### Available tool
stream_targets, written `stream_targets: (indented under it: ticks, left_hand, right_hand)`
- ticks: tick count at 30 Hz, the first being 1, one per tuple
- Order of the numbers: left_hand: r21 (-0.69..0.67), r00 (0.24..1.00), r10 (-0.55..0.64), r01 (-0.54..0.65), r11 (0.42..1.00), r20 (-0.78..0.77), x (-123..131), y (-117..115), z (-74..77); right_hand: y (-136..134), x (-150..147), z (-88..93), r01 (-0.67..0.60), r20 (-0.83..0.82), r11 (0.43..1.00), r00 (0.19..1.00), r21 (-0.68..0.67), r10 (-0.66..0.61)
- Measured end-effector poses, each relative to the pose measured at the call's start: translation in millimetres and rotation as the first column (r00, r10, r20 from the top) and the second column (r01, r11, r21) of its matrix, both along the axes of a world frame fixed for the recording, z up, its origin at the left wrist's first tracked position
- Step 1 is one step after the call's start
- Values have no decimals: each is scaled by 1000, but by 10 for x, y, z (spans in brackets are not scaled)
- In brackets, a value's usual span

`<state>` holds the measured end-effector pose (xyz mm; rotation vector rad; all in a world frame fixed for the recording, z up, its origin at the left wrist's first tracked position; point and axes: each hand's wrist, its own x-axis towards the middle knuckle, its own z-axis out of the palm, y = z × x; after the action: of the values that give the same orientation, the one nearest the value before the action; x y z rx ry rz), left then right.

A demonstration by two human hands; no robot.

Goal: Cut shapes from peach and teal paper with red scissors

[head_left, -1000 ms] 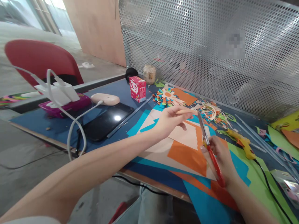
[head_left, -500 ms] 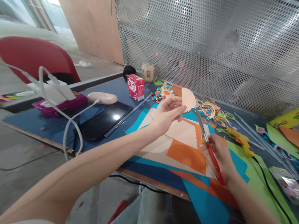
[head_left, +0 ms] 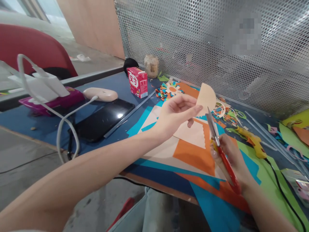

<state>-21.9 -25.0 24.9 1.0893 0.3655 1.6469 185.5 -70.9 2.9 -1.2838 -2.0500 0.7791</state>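
Observation:
Between thumb and fingers my left hand (head_left: 180, 112) pinches a cream half-round piece of felt or paper (head_left: 207, 98), held up over the table. My right hand (head_left: 229, 158) is wrapped round the red handles of a pair of scissors (head_left: 223, 153). The scissors point up and away, their blade tips near the lower edge of the cream piece; whether they touch it I cannot tell. Below both hands lie cream sheets (head_left: 190, 133), one with a scalloped edge, and an orange sheet (head_left: 194, 154) on top of blue ones.
At the back lie a flower-shaped cutout (head_left: 172, 89) and a heap of coloured scraps (head_left: 229, 112). A yellow glue gun (head_left: 252, 141) with a black cord rests at the right. Leftward are a phone (head_left: 103, 120), a pink-red box (head_left: 137, 82), white chargers (head_left: 45, 85) and a looped cable.
My left hand has moved slightly right with the cream piece, which is now turned a little. The scissors have shifted slightly right too. The camera view has also moved somewhat.

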Motion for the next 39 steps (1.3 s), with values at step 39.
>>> stream_targets:
  ticks: [39]
  left_hand:
    - [-37,994,16,-20,999,-104,-26,-78,49]
  right_hand:
    - [-64,-76,98,21,-34,999,999,35,-19]
